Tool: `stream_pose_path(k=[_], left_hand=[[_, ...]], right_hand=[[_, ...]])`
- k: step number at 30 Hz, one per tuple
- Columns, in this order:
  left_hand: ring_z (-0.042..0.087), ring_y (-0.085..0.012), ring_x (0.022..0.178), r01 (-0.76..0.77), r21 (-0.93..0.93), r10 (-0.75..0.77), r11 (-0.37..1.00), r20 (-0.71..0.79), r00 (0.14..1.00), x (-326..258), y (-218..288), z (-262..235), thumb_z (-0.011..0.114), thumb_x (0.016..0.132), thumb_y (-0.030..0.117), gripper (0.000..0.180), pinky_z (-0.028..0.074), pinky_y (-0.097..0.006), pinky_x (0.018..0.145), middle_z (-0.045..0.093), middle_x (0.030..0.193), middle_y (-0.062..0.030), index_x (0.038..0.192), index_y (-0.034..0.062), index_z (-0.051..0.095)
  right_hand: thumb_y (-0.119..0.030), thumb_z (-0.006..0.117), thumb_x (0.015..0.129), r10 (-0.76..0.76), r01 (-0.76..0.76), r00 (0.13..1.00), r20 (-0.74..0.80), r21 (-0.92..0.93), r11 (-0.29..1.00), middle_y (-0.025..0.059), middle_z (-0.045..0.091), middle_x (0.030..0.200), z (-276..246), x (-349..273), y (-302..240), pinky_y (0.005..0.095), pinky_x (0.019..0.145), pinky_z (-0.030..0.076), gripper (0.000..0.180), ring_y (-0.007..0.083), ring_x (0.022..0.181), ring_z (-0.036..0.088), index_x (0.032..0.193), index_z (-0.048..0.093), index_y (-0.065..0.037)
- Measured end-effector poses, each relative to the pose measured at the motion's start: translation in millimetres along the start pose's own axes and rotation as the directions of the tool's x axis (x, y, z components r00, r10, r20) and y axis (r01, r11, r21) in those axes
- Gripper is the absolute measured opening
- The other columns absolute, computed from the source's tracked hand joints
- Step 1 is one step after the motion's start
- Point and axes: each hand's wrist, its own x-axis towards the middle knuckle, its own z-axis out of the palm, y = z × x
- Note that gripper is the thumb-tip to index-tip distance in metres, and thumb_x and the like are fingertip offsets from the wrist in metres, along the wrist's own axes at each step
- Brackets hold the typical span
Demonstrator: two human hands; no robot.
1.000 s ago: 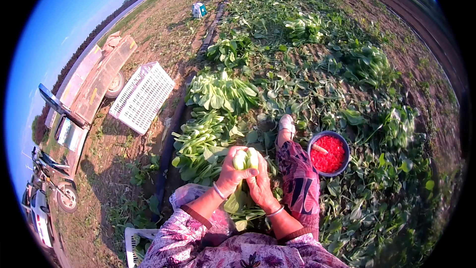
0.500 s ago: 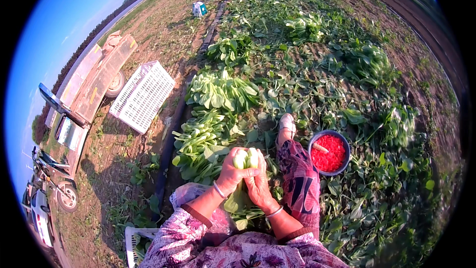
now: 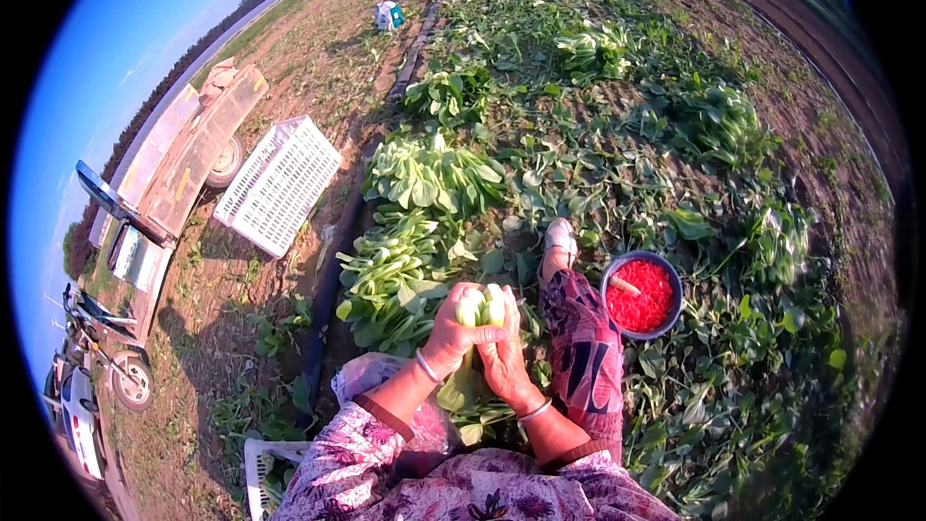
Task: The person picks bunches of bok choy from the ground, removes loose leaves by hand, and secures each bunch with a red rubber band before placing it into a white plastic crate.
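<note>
Two-handed grip [image 3: 451, 334] around pale-stalked greens [image 3: 493, 309] above sunlit, leaf-covered open field [image 3: 564, 169]

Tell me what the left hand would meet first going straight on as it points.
Most likely the right hand, close beside the left hand, with the bunch of bok choy clasped between them; exact depth is unclear.

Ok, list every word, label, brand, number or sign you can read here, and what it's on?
None legible.
White-and-teal bag: too small to tell if it carries lettering.
White vehicle at left edge: too small and distorted to read.
Cargo-bed side panel: yellowish patches, no readable characters.
White plastic crate: no readable text.
Leafy-green bunch in both hands: no label visible.
</note>
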Motion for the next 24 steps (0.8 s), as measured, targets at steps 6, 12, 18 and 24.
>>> stream_pose_path(k=[6,12,18,24], left_hand=[[0.059,-0.0145,0.098,0.041,0.006,-0.041,0.999,-0.006,0.999,1.1,1.2,-2.7,0.087,0.061,-0.003,0.061,0.05,-0.029,0.089,0.059,0.104,-0.001,0.113,0.0049,0.055],[0.059,-0.0141,0.097,0.024,0.016,-0.024,1.0,0.004,1.0,2.3,-1.7,-5.2,0.087,0.062,-0.003,0.059,0.049,-0.029,0.089,0.06,0.102,-0.0008,0.111,0.0055,0.056],[0.057,-0.0145,0.102,-0.036,0.017,0.036,0.999,0.016,0.999,0.8,2.1,1.7,0.088,0.061,-0.002,0.068,0.048,-0.029,0.093,0.06,0.11,-0.0028,0.12,0.0038,0.056],[0.056,-0.0146,0.105,-0.021,0.066,0.019,0.998,0.033,0.999,0.4,2.3,-1.6,0.086,0.06,-0.002,0.07,0.048,-0.03,0.094,0.059,0.113,-0.0029,0.123,0.0037,0.055]], right_hand=[[-0.044,0.05,0.102,0.03,-0.032,0.999,0.021,0.085,0.996,0.0266,0.018,0.159,0.4,0.7,-3.1,0.0429,0.12,0.02,0.074,0.0393,0.148,0.022,0.155,0.021,-0.001],[-0.044,0.05,0.102,0.032,-0.033,0.999,0.011,0.072,0.997,0.0264,0.018,0.159,1.9,0.2,0.1,0.0434,0.12,0.019,0.075,0.0395,0.148,0.02,0.155,0.021,-0.001],[-0.052,0.046,0.101,0.011,-0.012,1.0,0.012,0.022,1.0,0.0268,0.015,0.16,-0.6,-0.1,1.3,0.0444,0.12,0.017,0.081,0.041,0.149,0.018,0.155,0.017,0.0],[-0.051,0.047,0.101,-0.004,0.004,1.0,0.005,0.048,0.999,0.0268,0.016,0.16,2.4,-1.8,5.8,0.0447,0.12,0.016,0.081,0.0407,0.149,0.018,0.156,0.016,0.0]])
